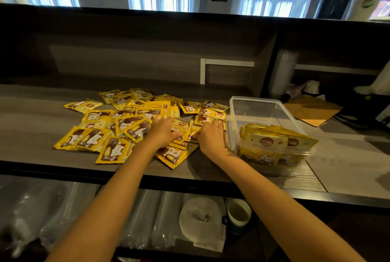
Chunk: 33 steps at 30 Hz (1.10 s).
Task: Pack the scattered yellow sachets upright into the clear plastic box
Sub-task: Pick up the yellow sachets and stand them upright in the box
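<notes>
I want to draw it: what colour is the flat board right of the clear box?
The flat board is light orange-brown; the head view shows it.

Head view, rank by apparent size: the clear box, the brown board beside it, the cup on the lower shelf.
1. clear box
2. brown board, though it lies farther back
3. cup, clearly smallest
</notes>
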Each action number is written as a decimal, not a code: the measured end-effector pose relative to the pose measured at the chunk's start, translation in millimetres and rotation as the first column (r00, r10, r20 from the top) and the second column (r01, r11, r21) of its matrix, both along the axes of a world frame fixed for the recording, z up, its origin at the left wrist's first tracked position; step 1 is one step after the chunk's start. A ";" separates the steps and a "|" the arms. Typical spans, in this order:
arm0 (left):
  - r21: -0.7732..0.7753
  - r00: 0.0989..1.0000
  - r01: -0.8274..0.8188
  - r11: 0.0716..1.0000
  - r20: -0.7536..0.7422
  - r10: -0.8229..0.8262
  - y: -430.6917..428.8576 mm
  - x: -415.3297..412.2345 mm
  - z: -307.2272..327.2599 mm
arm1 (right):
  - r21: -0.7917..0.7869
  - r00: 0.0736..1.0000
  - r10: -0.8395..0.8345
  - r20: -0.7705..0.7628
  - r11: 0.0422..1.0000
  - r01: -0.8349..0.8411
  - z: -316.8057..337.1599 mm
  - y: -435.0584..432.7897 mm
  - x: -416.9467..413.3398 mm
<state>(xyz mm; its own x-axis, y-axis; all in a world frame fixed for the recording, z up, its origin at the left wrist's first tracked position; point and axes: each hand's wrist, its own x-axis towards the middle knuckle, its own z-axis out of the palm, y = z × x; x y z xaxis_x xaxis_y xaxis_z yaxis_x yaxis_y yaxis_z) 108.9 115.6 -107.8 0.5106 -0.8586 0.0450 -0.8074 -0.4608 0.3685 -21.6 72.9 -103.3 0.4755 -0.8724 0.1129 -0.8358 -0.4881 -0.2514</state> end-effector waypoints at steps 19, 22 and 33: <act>-0.596 0.789 -0.410 0.690 -0.612 -0.059 -13.0 17.3 7.6 | 0.493 0.565 -0.389 0.727 0.869 -0.036 21.5 -12.2 36.0; -0.669 0.756 -0.466 0.579 -0.641 -0.131 -10.3 15.7 24.2 | 0.391 0.435 -0.313 0.844 0.915 -0.101 37.8 -8.8 38.7; -0.853 0.840 -0.259 0.452 -0.430 -0.331 -17.1 -26.3 111.2 | 0.075 0.395 -0.100 0.913 0.994 0.079 126.9 -34.5 -20.1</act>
<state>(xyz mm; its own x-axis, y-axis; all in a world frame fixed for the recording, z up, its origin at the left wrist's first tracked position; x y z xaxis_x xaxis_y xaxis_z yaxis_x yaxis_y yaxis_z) 82.6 98.5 3.4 0.6725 -0.5203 0.5263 -0.3827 0.3641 0.8491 -41.7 38.5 23.5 0.0155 -0.9100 0.4144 -0.1380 -0.4124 -0.9005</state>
